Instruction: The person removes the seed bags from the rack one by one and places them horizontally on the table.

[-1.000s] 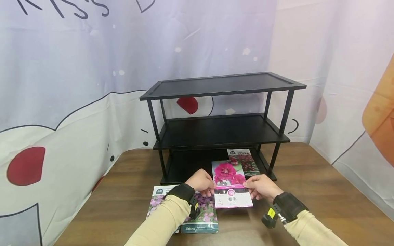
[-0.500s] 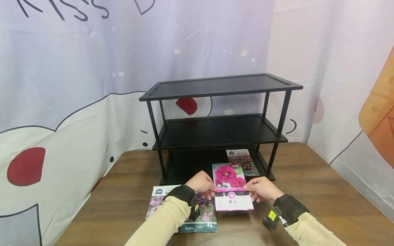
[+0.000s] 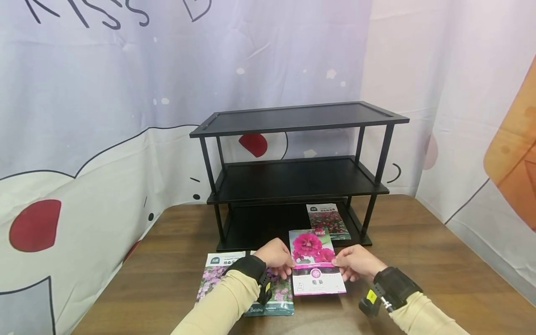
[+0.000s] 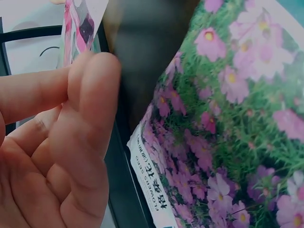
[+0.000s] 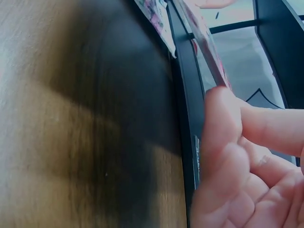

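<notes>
A seed packet with a big pink flower and a white lower part (image 3: 317, 279) is held by both hands in front of the black rack. My left hand (image 3: 276, 258) pinches its left edge between thumb and finger; my right hand (image 3: 357, 263) pinches the right edge. In the right wrist view the packet (image 5: 209, 45) shows edge-on, raised off the wooden table. Below the left hand lie seed packets with purple flowers (image 3: 211, 278), partly covered by the sleeve and wrist; their print fills the left wrist view (image 4: 228, 118).
A black three-tier rack (image 3: 299, 179) stands at the back of the wooden table (image 3: 138, 284). On its bottom shelf, toward the right, lies a seed packet with red flowers (image 3: 328, 220). A printed cloth (image 3: 259, 56) hangs behind.
Both hands have drawn the pink-flower packet slightly down in view, toward the body, away from the rack. The grip on its edges has stayed the same.
</notes>
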A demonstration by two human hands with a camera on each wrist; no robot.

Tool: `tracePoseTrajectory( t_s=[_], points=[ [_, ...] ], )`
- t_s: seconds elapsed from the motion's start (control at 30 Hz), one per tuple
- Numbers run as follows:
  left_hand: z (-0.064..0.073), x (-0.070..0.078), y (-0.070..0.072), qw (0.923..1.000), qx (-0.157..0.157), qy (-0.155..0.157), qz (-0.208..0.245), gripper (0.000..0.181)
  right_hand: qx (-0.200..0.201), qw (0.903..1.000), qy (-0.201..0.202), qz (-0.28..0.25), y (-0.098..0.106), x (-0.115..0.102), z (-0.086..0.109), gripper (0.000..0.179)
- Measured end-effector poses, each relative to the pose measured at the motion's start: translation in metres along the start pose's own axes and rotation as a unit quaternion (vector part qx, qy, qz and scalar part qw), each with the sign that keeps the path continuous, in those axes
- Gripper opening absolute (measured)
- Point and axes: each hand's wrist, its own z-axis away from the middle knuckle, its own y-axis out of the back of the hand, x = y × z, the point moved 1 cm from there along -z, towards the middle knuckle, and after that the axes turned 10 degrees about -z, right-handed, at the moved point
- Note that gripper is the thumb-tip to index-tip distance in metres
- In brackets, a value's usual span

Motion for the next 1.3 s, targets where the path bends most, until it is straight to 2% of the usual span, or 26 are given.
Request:
tracePoseTrajectory(
  t_s=[0.33,0.47,0.67,0.77,1.0,1.3],
  points=[
    [0.003,-0.003,-0.008,0.9995,-0.004,0.003,-0.033,0.018,-0.029,0.9989,-0.007,0.037,0.001,0.005,0.003,0.012],
    [0.005,-0.003,-0.011,0.998,0.0,-0.005,-0.063,0.018,-0.031,0.9976,-0.019,0.059,0.0,0.007,0.004,0.012],
    [0.006,-0.002,-0.013,0.9962,-0.013,-0.01,-0.086,0.021,-0.028,0.9946,-0.032,0.094,-0.003,0.01,0.005,0.015],
    [0.004,-0.004,-0.016,0.9946,-0.014,-0.008,-0.103,0.024,-0.024,0.9927,-0.034,0.113,-0.005,0.011,0.005,0.013],
    [-0.003,-0.012,-0.027,0.9867,0.009,-0.019,-0.161,0.037,0.0,0.9873,-0.052,0.15,-0.011,0.011,0.005,0.011],
    [-0.009,-0.013,-0.032,0.9774,0.021,-0.032,-0.208,0.035,0.04,0.9769,-0.073,0.197,-0.019,0.008,0.005,0.02]
  ],
)
